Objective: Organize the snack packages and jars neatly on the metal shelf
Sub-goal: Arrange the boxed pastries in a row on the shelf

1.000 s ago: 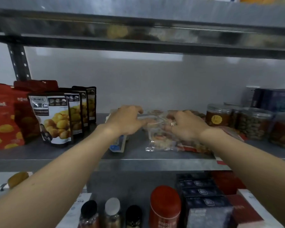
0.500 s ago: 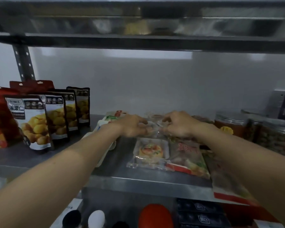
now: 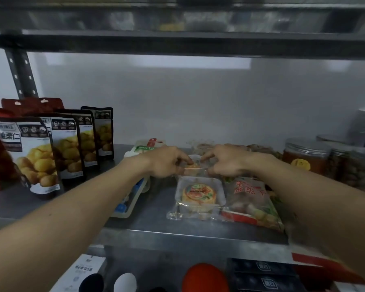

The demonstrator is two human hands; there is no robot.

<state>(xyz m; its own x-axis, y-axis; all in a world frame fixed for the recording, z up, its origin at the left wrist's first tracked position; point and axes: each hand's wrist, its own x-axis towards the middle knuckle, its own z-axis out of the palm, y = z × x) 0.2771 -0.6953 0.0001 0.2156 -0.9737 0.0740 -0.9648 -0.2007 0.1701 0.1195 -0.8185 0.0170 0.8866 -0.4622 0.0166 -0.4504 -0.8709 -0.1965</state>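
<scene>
- Left side looks done: chestnut pouches [image 3: 40, 157] stand upright in a staggered front-to-back row, red bags [image 3: 0, 148] behind and left of them.
- Right side also looks sorted: jars [image 3: 306, 154] stand grouped at the right end of the shelf [image 3: 188, 234], lids on.
- Middle is the open work. Both hands meet over a small clear pack [image 3: 195, 165] toward the back of the shelf.
- Left hand [image 3: 167, 162] has its fingers curled and pinching the pack's left edge; right hand [image 3: 226, 160] pinches the right edge. Looks like a two-handed grip, pack barely off the shelf or on it, can't tell which.
- Just in front of that: clear tray pack [image 3: 199, 197] with a round pastry lies flat, touching the red-lettered bag [image 3: 253, 203] on its right. Both lie loose, slightly skewed to the shelf edge.
- White box [image 3: 133, 186] lies angled under the left forearm, not squared up.
- More clear packs at the back behind the hands, too blurred to count.
- Estimate: roughly two thirds through. Remaining: place the held pack, line up the tray pack, bag and box.
- Lower shelf items are partly visible; status unclear.
</scene>
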